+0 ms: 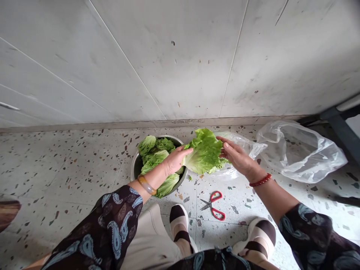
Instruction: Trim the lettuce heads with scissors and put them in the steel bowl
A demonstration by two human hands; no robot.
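My left hand (176,159) is closed on the pale base of a lettuce leaf (206,152), its thumb pressed on top. The leaf is bright green with a ruffled edge and is held up above the floor. Beside its right edge is my right hand (237,155), fingers apart and stretched toward the leaf; fingertips look close to or lightly against it. Under and left of my left hand, a metal basin (134,170) holds several lettuce pieces (153,159). Red-handled scissors (216,206) lie on the floor with the blades slightly apart.
A clear plastic bag (229,174) lies behind the leaf, partly hidden. Another clear bag (303,165) stands open-mouthed to the right, near a dark metal frame (341,129). A pale wall (168,75) rises behind. My feet in striped shoes (180,221) flank the scissors.
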